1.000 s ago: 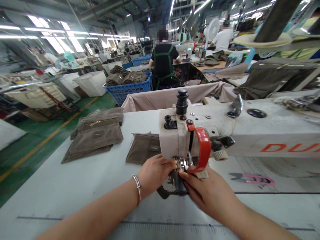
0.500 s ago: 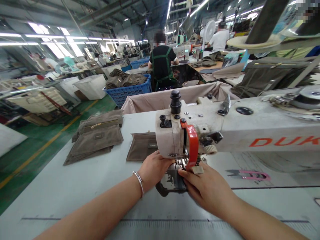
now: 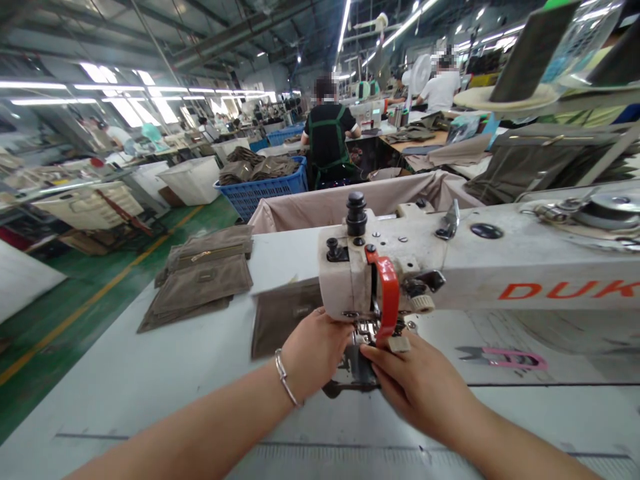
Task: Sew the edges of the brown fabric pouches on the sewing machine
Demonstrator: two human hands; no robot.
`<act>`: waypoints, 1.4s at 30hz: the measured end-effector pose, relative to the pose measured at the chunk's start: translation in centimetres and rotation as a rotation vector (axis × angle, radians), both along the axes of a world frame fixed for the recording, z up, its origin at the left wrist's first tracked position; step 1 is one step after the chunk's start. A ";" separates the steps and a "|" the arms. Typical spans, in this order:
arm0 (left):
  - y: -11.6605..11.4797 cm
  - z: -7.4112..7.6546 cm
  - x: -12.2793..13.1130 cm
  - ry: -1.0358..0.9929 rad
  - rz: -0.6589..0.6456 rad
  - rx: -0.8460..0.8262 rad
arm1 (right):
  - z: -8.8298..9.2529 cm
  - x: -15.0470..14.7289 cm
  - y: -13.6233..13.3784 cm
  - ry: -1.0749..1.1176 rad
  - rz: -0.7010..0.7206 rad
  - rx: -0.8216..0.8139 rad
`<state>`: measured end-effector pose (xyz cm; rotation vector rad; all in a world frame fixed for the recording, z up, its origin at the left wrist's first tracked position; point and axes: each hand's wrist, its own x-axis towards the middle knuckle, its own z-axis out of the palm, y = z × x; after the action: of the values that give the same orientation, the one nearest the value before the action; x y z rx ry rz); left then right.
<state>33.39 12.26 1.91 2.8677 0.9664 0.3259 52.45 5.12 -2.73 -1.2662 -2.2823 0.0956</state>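
The sewing machine [image 3: 480,267] has a matt, scuffed off-white painted metal body, with a glossy red plastic guard [image 3: 389,293] at its head and shiny bare metal parts just beneath that. Left of the machine, the stacked pieces [image 3: 203,280] are dull olive-brown woven cloth on a smooth, pale matt table [image 3: 150,373]. The left hand [image 3: 315,347] wears a polished metal bracelet [image 3: 285,377].

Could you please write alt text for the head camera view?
Both hands, left hand and right hand, meet under the needle of a white sewing machine on a work table, with brown fabric pieces and pink thread snips nearby.
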 end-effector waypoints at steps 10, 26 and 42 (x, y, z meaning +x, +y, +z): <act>-3.5 0.3 -0.1 -0.080 0.081 -0.292 | 0.2 0.4 -0.2 0.068 0.033 -0.084; -5.6 -1.3 -7.3 -0.875 0.686 -1.092 | 2.6 -5.6 -3.6 1.441 -0.189 -0.916; -13.6 -1.7 -5.7 -0.205 -0.128 -0.049 | -2.8 -5.2 -14.2 0.510 -0.131 -0.376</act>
<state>27.68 -1.34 0.16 2.7673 0.7414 0.5617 47.23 -9.12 -5.55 -1.3756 -1.7841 0.7416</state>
